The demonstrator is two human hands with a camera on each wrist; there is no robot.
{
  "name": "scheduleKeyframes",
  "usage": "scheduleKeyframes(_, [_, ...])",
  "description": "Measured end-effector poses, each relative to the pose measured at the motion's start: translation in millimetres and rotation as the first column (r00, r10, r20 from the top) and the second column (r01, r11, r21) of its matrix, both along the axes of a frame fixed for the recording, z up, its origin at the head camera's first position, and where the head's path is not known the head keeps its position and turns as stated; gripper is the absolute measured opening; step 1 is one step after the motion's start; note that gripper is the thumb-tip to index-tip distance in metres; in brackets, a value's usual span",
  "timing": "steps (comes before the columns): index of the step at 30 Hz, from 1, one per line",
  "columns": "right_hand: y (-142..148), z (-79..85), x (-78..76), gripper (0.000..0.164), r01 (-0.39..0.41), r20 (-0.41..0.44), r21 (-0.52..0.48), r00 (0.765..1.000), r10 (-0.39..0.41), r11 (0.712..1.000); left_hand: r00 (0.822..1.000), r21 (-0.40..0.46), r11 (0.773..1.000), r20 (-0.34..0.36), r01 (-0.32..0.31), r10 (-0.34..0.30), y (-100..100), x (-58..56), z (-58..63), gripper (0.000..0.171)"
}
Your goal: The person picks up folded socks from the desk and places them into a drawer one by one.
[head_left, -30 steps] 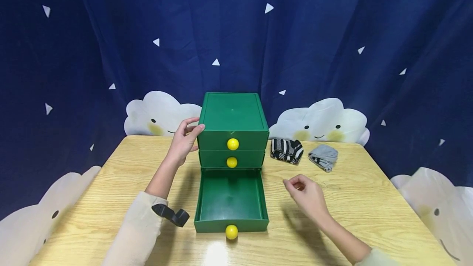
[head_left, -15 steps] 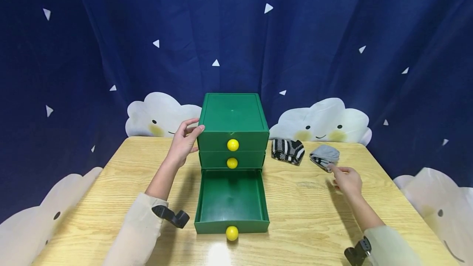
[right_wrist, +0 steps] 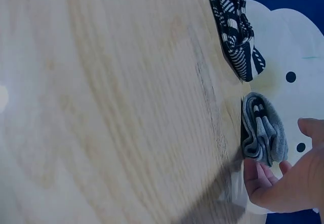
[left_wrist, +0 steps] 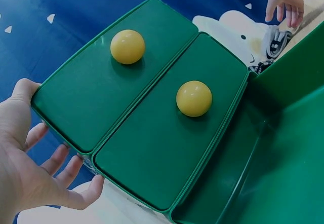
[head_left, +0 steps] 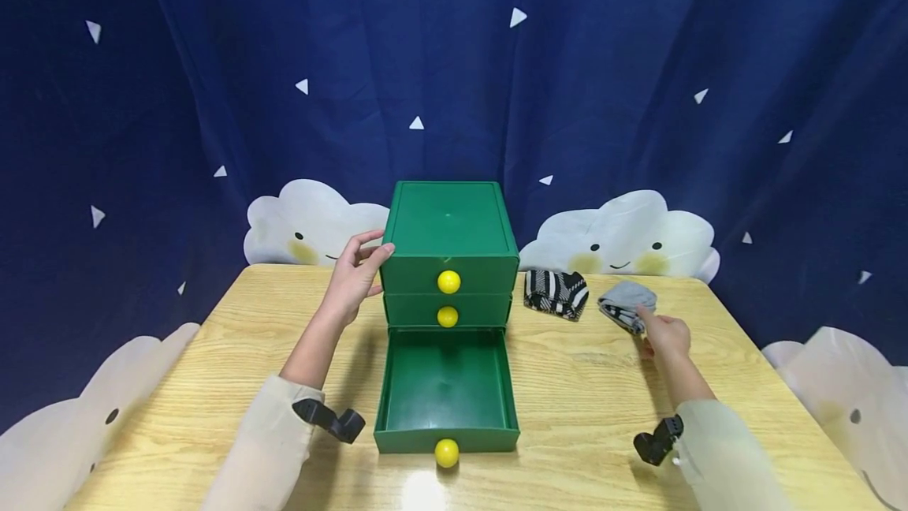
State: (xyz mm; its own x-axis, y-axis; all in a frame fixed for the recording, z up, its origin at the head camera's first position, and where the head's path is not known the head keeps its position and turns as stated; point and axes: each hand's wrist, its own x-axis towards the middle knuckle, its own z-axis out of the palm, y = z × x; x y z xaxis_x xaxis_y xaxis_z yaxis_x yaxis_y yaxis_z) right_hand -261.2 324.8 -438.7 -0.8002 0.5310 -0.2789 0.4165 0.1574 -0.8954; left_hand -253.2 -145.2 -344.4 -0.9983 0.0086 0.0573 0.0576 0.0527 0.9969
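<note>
My left hand rests against the left side of a green drawer cabinet, its thumb at the top front corner. In the left wrist view, the spread fingers touch the side edge. The cabinet's bottom drawer is pulled out and bare inside; the upper two are pushed in. My right hand is at the near right edge of folded grey socks. In the right wrist view, thumb and fingers stand apart around the grey socks, fingertips at their lower end. Folded black-and-white patterned socks lie to their left.
Yellow ball knobs stick out from the drawer fronts. The cabinet stands on a light wooden table. A dark blue curtain with white clouds hangs close behind the table's back edge.
My right hand has moved right and away from me, from beside the drawer to the grey socks. My left hand has stayed at the cabinet. The view has shifted slightly.
</note>
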Motion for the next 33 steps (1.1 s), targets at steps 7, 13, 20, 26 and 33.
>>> scheduleKeyframes(7, [-4, -1.6, -9.4, 0.074, 0.029, -0.003, -0.002, 1.000, -0.029, 1.000, 1.000, 0.009, 1.000, 0.001, -0.012, 0.012, -1, -0.5, -0.6, 0.052])
scheduleKeyframes(13, [-10, -6.0, -12.9, 0.077, 0.012, -0.030, 0.009, 0.999, -0.012, 1.000, 1.000, 0.018, 1.000, 0.001, -0.015, 0.015, -1, -1.2, -1.7, 0.050])
scheduleKeyframes(20, [-14, -7.1, -14.6, 0.076, -0.011, 0.011, 0.147, 1.000, 0.009, 0.989, 1.000, 0.015, 1.000, 0.003, -0.008, 0.008, 1, 0.0, -1.8, 0.051])
scheduleKeyframes(26, [-15, -6.1, -17.0, 0.073, -0.024, 0.066, 0.230, 0.998, 0.009, 0.973, 1.000, 0.025, 1.000, 0.000, -0.008, 0.008, 1, -0.4, -2.3, 0.050])
scheduleKeyframes(33, [-15, -8.7, -17.7, 0.058, 0.009, 0.066, 0.220, 0.998, -0.024, 0.975, 1.000, 0.017, 1.000, 0.001, -0.016, 0.016, 1, -1.1, -1.4, 0.050])
